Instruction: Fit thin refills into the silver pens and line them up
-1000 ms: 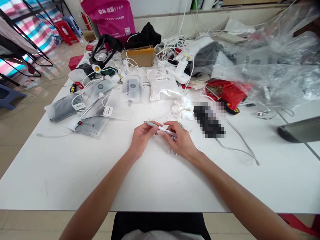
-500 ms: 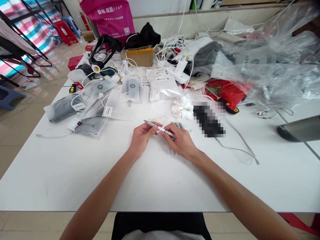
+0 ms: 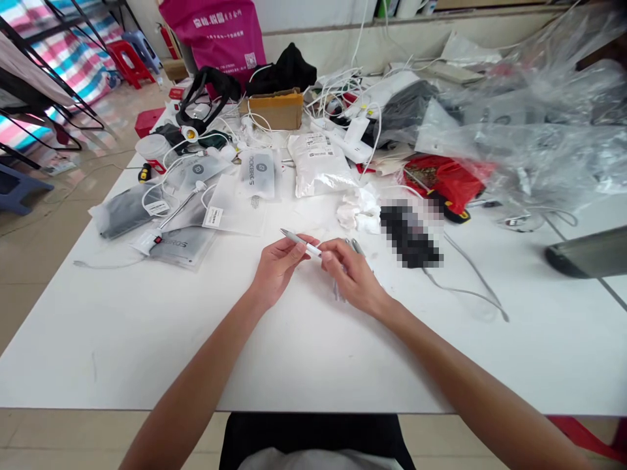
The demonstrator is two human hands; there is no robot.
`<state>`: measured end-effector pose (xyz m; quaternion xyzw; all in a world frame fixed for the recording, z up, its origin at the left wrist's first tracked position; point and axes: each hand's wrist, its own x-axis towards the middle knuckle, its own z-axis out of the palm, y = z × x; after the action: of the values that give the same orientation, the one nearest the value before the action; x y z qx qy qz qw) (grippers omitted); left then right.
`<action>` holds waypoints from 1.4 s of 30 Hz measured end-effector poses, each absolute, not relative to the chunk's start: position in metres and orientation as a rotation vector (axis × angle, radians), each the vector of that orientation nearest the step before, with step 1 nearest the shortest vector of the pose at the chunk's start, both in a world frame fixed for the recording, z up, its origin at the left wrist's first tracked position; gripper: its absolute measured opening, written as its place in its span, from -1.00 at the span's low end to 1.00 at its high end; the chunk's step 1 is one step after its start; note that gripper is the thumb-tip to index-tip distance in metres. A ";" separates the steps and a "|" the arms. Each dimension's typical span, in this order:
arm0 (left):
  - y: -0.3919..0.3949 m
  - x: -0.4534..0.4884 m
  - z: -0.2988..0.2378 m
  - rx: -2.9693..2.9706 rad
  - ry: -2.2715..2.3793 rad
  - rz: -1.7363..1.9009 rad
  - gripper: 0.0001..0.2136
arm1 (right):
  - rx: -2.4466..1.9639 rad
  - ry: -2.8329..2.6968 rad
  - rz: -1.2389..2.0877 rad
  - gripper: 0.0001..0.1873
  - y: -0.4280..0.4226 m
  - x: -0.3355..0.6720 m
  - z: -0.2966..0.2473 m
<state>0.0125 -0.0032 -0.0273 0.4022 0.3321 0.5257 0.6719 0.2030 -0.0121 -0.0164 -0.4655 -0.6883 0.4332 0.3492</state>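
A grey-and-white pen (image 3: 313, 249) slants between my two hands above the white table. My left hand (image 3: 278, 269) pinches it around the middle with thumb and fingers, and its grey end points up to the left. The fingers of my right hand (image 3: 353, 277) are closed at the pen's lower right end, covering that end. Under and just behind the right hand lie several more grey pens (image 3: 356, 246), partly hidden by it.
Clear-bagged packages (image 3: 181, 247) and a white gooseneck lamp (image 3: 147, 240) are at the left. Behind the hands are a white plastic parcel (image 3: 321, 166) and crumpled tissue (image 3: 360, 210). A blurred-out dark object (image 3: 410, 235) with a cable, and a grey cylinder (image 3: 590, 253), stand right.
The pen's grey end has risen slightly. Its right end, which stuck out along my right fingers before, is now out of sight at them. My right fingers have shifted slightly.
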 end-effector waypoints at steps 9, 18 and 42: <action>-0.002 0.005 -0.021 0.942 0.631 1.128 -0.81 | -0.810 -1.038 2.188 -0.35 -0.019 0.192 -0.008; -0.003 0.011 -0.025 0.940 0.718 1.177 -0.75 | -0.828 -0.867 1.855 -0.64 -0.008 0.198 -0.007; -0.005 0.013 -0.027 1.060 0.961 1.305 -0.61 | -0.576 -0.437 1.651 -0.51 0.030 0.235 -0.004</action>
<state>0.0135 -0.0051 -0.0273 0.4508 0.4090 0.5552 0.5668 0.2346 0.0300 -0.0045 -0.2505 -0.1902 0.7181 0.6209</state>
